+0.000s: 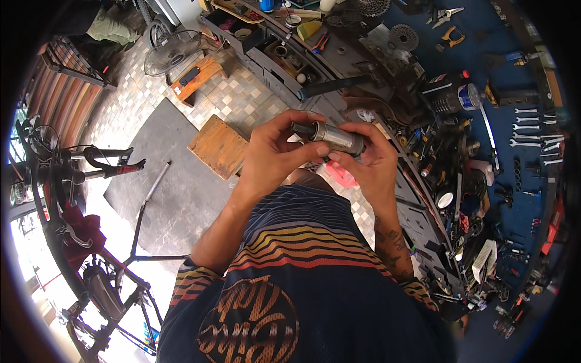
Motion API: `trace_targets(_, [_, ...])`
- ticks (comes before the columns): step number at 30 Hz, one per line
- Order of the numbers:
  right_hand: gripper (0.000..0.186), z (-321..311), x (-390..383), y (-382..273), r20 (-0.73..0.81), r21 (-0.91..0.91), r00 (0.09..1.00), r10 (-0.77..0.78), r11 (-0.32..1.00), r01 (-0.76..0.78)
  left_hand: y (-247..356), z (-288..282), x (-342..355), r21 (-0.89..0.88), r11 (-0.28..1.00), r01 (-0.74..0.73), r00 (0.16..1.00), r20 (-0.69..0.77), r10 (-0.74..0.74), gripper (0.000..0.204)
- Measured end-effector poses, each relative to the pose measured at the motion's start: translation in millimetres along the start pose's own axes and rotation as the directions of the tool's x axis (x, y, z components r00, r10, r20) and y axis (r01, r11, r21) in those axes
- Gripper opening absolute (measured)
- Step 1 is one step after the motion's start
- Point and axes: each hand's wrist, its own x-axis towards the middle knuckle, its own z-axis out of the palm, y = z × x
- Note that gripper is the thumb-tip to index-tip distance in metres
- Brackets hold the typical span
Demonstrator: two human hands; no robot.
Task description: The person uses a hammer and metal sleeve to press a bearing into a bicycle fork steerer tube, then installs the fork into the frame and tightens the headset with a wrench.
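Observation:
A silver cylindrical bottom bracket with a dark spindle stub at its left end is held in front of my body, tilted slightly down to the right. My left hand is closed around the spindle end, its thumb pressed on the lower side of the cylinder. Around the right end curl the fingers of my right hand, its thumb resting below. Both hands are raised above the floor and touch the part together. My fingers cover portions of both ends.
A cluttered workbench runs along the right, below a blue tool wall with hanging wrenches. At left stands a bicycle frame. A wooden stool, a small bench and a fan stand ahead.

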Motion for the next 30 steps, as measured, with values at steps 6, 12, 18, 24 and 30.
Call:
trace_targets(6, [0.047,0,-4,0,-0.027,-0.007,1.0,-0.009,1.0,0.009,-9,1,-1,-0.113,0.994,0.012,1.0,-0.005,-0.013,0.042])
trace_targets(12, [0.055,-10,-8,14,-0.028,0.159,0.997,0.07,0.985,-0.065,-38,7,6,-0.187,0.977,0.1,0.982,-0.141,-0.127,0.038])
trace_targets(18, [0.048,-34,-5,35,-0.09,0.217,0.97,0.225,0.955,-0.202,-68,16,29,-0.324,0.931,0.171,0.964,-0.138,-0.225,0.027])
trace_targets(24, [0.042,-81,23,55,-0.2,0.265,0.943,0.268,0.941,-0.211,-105,43,91,-0.349,0.887,0.303,0.933,-0.08,-0.351,0.022])
trace_targets(30, [0.054,-144,63,92,-0.316,-0.302,0.948,-0.032,0.951,-0.068,-147,83,160,-0.454,0.785,0.421,0.854,-0.094,-0.512,0.025])
